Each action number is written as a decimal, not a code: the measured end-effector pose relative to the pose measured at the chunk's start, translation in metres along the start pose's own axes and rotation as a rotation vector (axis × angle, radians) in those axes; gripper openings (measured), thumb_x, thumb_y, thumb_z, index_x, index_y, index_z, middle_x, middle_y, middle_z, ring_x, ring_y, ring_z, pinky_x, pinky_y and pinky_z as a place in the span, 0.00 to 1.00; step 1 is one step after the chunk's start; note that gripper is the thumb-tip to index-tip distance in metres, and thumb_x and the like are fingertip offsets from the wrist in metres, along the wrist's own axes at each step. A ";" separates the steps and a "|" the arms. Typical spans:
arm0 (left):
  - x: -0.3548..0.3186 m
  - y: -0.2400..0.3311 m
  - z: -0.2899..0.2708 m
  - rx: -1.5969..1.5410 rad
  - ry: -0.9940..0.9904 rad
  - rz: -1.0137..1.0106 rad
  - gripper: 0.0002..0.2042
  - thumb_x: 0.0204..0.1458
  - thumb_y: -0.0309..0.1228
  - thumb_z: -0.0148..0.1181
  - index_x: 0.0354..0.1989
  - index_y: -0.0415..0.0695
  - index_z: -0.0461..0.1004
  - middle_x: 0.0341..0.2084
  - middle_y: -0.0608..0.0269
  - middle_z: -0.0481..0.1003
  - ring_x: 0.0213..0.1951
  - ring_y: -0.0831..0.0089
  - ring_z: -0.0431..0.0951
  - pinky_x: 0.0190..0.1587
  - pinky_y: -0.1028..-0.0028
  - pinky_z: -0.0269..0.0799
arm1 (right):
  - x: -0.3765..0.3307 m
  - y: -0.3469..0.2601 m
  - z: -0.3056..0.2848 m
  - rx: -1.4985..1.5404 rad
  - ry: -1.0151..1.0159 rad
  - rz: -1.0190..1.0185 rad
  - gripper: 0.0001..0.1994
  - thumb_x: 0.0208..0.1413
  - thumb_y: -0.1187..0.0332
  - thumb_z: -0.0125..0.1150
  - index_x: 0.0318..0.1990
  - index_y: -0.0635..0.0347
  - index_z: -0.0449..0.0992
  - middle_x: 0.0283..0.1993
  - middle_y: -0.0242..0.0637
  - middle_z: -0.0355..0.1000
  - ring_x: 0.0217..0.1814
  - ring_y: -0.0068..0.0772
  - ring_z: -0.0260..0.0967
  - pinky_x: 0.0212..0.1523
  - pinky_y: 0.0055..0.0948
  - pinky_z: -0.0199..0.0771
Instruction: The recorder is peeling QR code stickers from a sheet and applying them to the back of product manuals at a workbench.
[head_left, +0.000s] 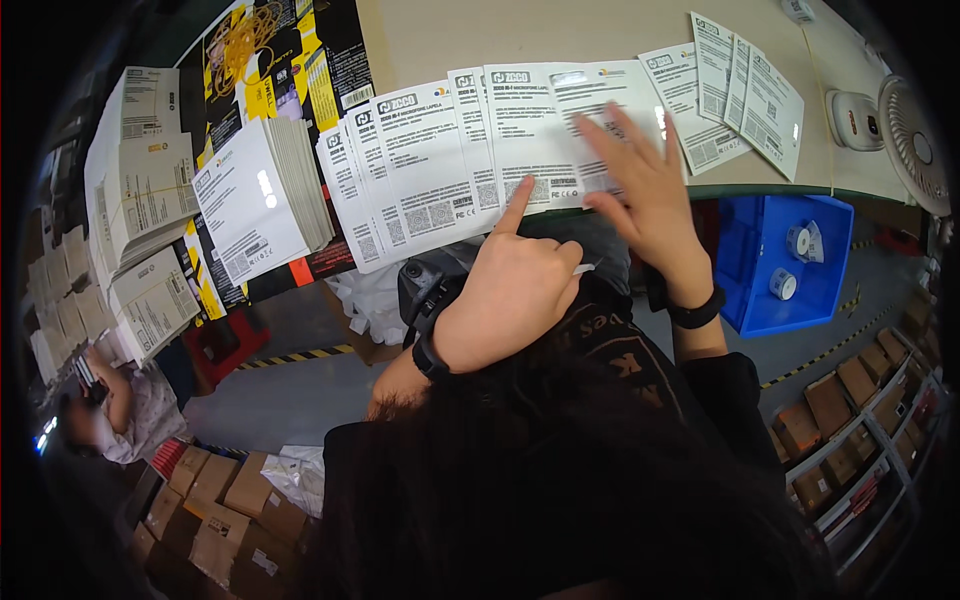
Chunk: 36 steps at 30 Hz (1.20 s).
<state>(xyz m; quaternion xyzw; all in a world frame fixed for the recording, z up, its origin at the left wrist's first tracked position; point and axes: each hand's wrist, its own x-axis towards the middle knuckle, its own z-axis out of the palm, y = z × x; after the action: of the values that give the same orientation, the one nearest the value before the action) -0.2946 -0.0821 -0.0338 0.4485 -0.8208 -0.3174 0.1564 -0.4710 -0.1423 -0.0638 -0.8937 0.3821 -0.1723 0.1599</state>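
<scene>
One bare left hand (528, 285) and one bare right hand (645, 195) are counted, with two black wristbands (428, 357). Four white rectangular printed cards (770, 115) are fanned at the right. At least six overlapping white printed cards (415, 150) are spread mid-desk, the exact number being hidden. One blue plastic bin (740, 300), at least two white rolls (782, 286) and one round white fan (912, 150) are seen.

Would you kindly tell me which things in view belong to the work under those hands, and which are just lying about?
In the work:
- overlapping row of white printed cards
- left hand, index finger at the row
- right hand, over the row
- probably the card stack to its left

Apparently lying about:
- yellow rubber bands
- white fan
- cardboard boxes
</scene>
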 end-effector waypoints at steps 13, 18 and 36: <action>0.003 0.003 0.001 -0.165 0.325 0.033 0.05 0.38 0.24 0.60 0.21 0.41 0.69 0.10 0.64 0.66 0.17 0.65 0.69 0.60 0.57 0.51 | -0.001 -0.028 -0.013 0.703 0.265 0.207 0.18 0.49 0.69 0.56 0.48 0.63 0.66 0.48 0.40 0.68 0.54 0.36 0.62 0.57 0.37 0.53; 0.000 -0.001 -0.011 -0.391 0.501 -0.007 0.06 0.38 0.24 0.60 0.25 0.42 0.70 0.12 0.64 0.66 0.17 0.65 0.69 0.56 0.54 0.55 | -0.011 -0.027 -0.017 1.302 0.163 0.490 0.11 0.49 0.75 0.57 0.40 0.67 0.68 0.39 0.40 0.70 0.43 0.27 0.67 0.47 0.25 0.64; 0.000 0.002 -0.013 -0.557 0.394 -0.304 0.06 0.39 0.24 0.63 0.23 0.36 0.72 0.12 0.58 0.70 0.19 0.73 0.72 0.43 0.73 0.70 | 0.008 -0.024 -0.020 1.340 0.649 0.551 0.04 0.45 0.77 0.61 0.29 0.68 0.73 0.26 0.33 0.72 0.25 0.19 0.66 0.32 0.15 0.66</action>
<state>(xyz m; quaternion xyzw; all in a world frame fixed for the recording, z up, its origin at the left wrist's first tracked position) -0.2885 -0.0864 -0.0224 0.5579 -0.5811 -0.4557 0.3787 -0.4596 -0.1358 -0.0344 -0.3857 0.4319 -0.5719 0.5811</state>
